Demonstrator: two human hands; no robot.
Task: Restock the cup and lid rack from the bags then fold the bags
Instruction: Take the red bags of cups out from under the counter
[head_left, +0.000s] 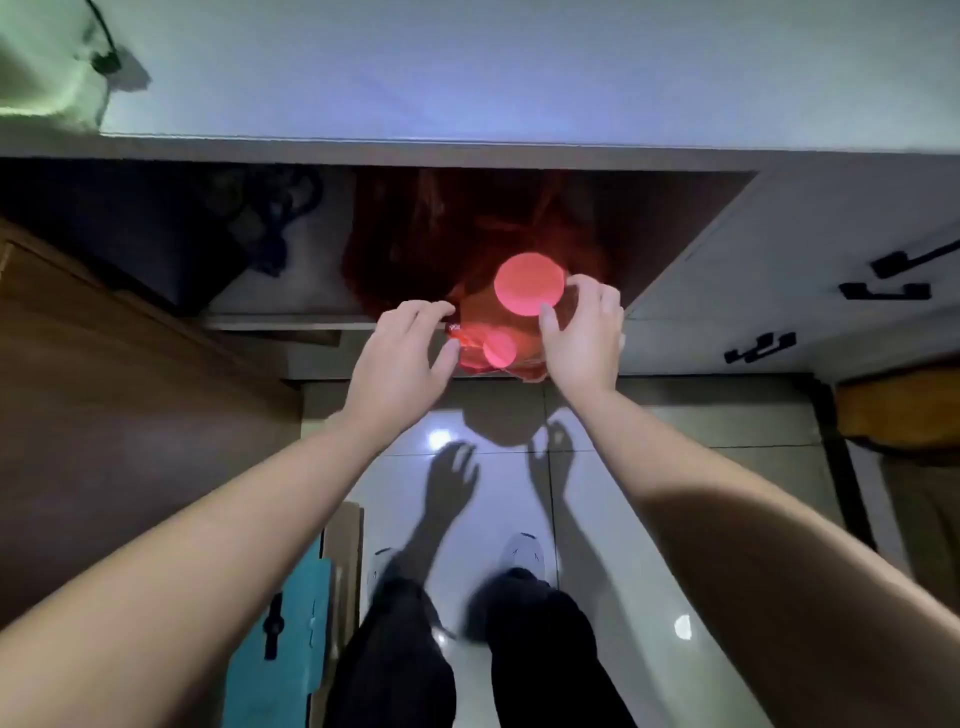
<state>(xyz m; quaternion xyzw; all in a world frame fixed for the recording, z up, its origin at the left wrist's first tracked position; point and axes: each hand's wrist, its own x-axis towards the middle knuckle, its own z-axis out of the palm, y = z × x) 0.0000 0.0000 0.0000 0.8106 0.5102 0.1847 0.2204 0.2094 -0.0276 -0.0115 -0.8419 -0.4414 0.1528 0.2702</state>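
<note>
Right hand (584, 332) grips the red-lit cup stack (527, 286) while left hand (402, 353) pinches the red plastic bag (470, 353), apparently to free the cups.

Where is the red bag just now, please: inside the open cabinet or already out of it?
Partly out. The red bag sits at the cabinet's front edge, its near end past the edge, over the floor, between both hands.

Countertop: a pale slab (519, 73) spans the top, lit bluish-white.
Cabinet opening: a dark recess (156, 234) under the slab.
Left door: a brown wooden panel (104, 415), swung open.
Right fronts: white drawers (831, 234) with black handles (883, 291).
Floor: glossy pale tiles (649, 519) with bright light spots and sharp shadows.
Lower left: a teal box (291, 649) beside cardboard.
</note>
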